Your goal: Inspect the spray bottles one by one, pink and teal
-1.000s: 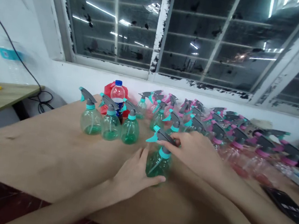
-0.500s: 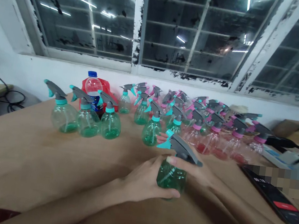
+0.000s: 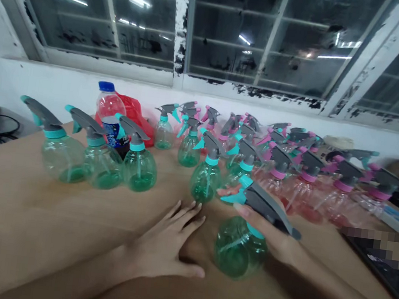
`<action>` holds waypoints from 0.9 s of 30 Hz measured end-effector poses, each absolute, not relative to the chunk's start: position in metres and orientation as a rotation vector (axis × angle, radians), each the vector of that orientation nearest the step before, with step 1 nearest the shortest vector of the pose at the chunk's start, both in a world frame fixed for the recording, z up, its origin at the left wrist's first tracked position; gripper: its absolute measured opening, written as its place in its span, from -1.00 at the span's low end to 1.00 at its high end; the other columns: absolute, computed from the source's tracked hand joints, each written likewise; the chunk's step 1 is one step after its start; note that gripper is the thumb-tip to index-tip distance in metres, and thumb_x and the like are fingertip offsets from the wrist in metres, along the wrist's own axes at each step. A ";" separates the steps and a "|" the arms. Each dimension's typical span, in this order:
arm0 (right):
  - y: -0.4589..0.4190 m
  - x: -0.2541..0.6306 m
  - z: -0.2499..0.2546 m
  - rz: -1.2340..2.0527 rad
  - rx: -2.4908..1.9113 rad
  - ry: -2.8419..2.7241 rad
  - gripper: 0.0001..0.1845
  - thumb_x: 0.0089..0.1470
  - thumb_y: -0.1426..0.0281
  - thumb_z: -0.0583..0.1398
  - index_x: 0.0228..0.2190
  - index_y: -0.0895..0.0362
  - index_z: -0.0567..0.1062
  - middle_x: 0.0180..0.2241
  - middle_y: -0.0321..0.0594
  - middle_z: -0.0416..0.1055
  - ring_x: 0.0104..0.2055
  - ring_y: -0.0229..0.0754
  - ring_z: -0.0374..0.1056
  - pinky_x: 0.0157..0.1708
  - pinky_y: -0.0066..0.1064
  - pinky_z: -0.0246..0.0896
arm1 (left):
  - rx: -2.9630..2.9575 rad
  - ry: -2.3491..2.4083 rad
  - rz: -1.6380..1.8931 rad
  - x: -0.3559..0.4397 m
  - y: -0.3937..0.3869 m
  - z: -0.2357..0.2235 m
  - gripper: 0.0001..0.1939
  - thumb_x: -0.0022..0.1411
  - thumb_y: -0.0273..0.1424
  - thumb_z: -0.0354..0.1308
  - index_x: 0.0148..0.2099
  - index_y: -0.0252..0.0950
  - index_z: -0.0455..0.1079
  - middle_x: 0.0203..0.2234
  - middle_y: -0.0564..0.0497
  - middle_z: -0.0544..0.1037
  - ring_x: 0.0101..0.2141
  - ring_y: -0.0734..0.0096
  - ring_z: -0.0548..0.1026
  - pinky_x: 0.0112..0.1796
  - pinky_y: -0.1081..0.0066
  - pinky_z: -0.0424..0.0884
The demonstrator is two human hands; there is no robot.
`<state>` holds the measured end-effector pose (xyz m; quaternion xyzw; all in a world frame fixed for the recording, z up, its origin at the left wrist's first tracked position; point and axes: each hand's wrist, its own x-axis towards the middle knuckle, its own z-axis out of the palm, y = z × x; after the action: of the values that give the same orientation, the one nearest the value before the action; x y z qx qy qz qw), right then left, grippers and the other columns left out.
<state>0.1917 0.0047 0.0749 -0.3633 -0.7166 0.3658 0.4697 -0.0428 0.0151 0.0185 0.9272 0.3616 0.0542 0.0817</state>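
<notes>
A green spray bottle (image 3: 240, 249) with a teal collar and a grey head is held tilted at the front of the table. My right hand (image 3: 276, 234) is closed around its neck, just under the spray head. To the left of that bottle, apart from it, my left hand (image 3: 169, 243) is open with its fingers spread, low over the tabletop. Beyond the fingertips of the left hand stands another green spray bottle (image 3: 206, 179). Three more green ones, including one with its trigger facing left (image 3: 140, 170), stand in a row at the left.
Spray bottles with pink collars (image 3: 306, 196) stand in rows at the back right. A soda bottle with a blue cap (image 3: 111, 109) stands before a red plastic bag (image 3: 134, 115). On the right lies a phone (image 3: 384, 269); the window wall (image 3: 96, 66) bounds the table (image 3: 32, 206).
My left hand has let go of the green spray bottle and moved left, opening its fingers. The bottle stays in my right hand, now more tilted. The view has shifted closer.
</notes>
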 end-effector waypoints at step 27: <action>0.012 0.185 0.082 0.864 -0.876 -1.770 -0.77 0.07 0.33 0.18 -0.18 0.02 0.47 -0.36 -0.27 0.47 -0.41 -0.17 0.39 -0.40 -0.32 0.30 | 2.859 1.036 0.193 -0.046 0.014 0.016 -0.11 0.21 0.17 -0.08 0.36 -0.31 -0.12 0.30 -0.23 -0.12 0.26 -0.05 -0.11 0.16 -0.08 -0.07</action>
<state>0.1853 0.0115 0.0825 -0.3581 -0.7234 0.3530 0.4730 -0.0461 0.0140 0.0158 0.9372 0.3398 0.0633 0.0472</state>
